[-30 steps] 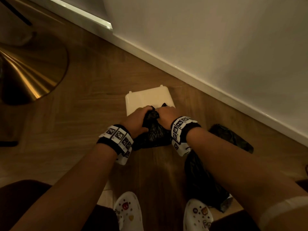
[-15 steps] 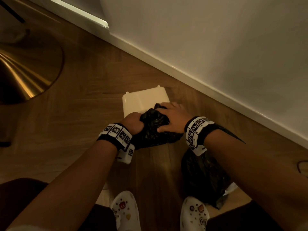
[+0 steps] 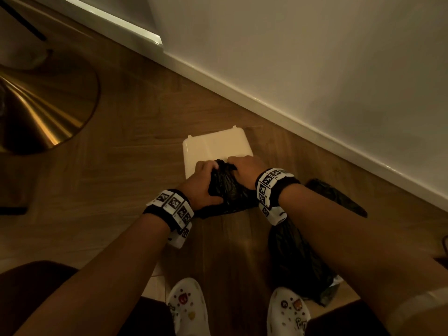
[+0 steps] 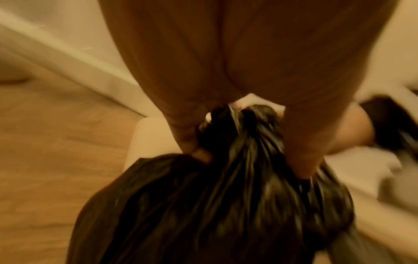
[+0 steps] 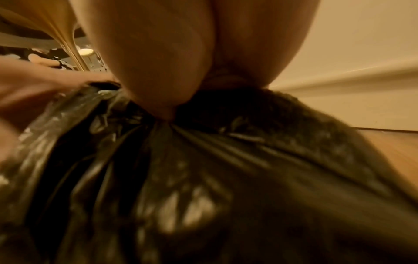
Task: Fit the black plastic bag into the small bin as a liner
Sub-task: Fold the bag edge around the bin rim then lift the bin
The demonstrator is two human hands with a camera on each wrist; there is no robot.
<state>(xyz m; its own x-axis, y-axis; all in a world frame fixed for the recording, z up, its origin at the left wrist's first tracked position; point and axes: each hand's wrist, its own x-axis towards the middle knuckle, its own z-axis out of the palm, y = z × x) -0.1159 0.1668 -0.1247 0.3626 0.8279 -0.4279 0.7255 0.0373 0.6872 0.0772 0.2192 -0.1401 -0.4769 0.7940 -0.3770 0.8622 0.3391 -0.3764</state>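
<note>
Fingers (image 4: 187,141) of left hand (image 3: 202,187) curled into gathered black plastic bag (image 3: 226,190), clamped on its bunched neck; fingers (image 5: 158,100) of right hand (image 3: 244,172) likewise curled, pinching same bunch from the other side. Both hands close together, touching the bag, knuckles nearly meeting over the gather. Bag crumpled and glossy, bulk hanging below the hands toward the wooden floor (image 3: 121,180), held at near edge of small bin (image 3: 213,146). Bin cream-coloured, rectangular, on the floor near the white skirting board (image 3: 278,110); cannot tell whether any of the bag is inside it. Marker-printed wristbands (image 3: 174,206) on both wrists. Second dark plastic bundle (image 3: 298,258) on the floor under right forearm. White clogs (image 3: 189,309) with charms at bottom of head view. Brass-coloured round base (image 3: 43,110) on the floor, well apart at left.
</note>
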